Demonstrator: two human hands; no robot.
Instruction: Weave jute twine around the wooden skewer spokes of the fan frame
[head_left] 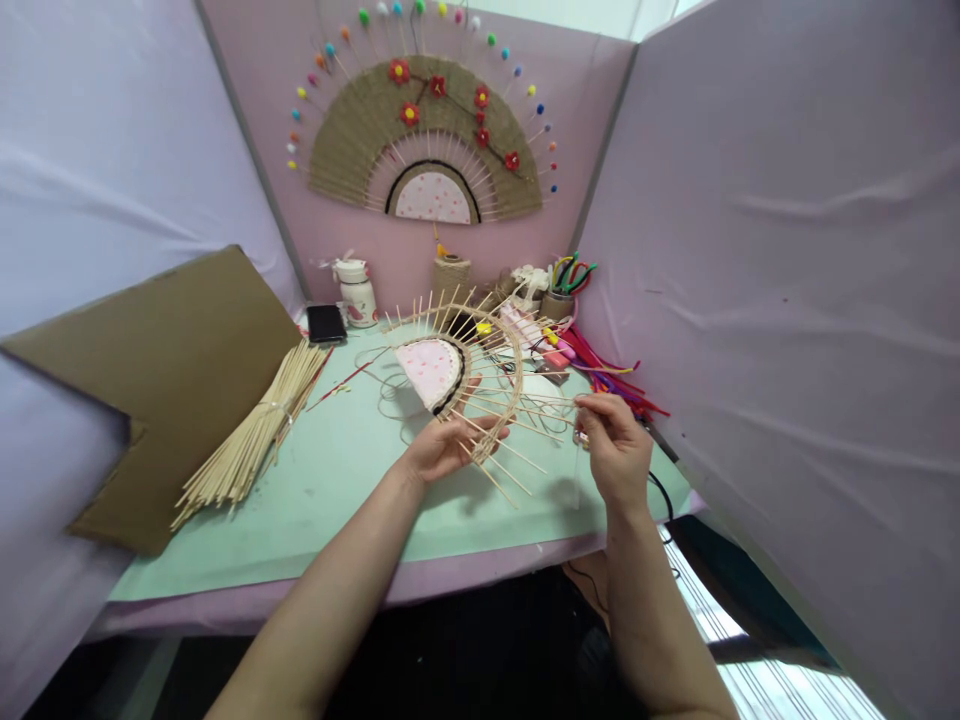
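My left hand [448, 447] grips the lower edge of a half-round fan frame [517, 372], tilted above the table. Thin wooden sticks radiate from its core, and a band of twine is woven across them. The core carries a pink spotted half-circle [433, 370] with a black braided border. To the right of the frame, my right hand [616, 440] is closed in a pinch, thumb against forefinger, on a thin strand of twine [559, 402] that runs toward the sticks. Its far end is lost among the sticks.
A tied bundle of sticks [259, 430] and cut cardboard [172, 370] lie left. Behind are a phone [326, 323], white bottle [355, 292], twine spool [451, 272], a can of scissors [559, 300] and coloured pipe cleaners [600, 370]. A finished fan [427, 120] hangs on the back panel.
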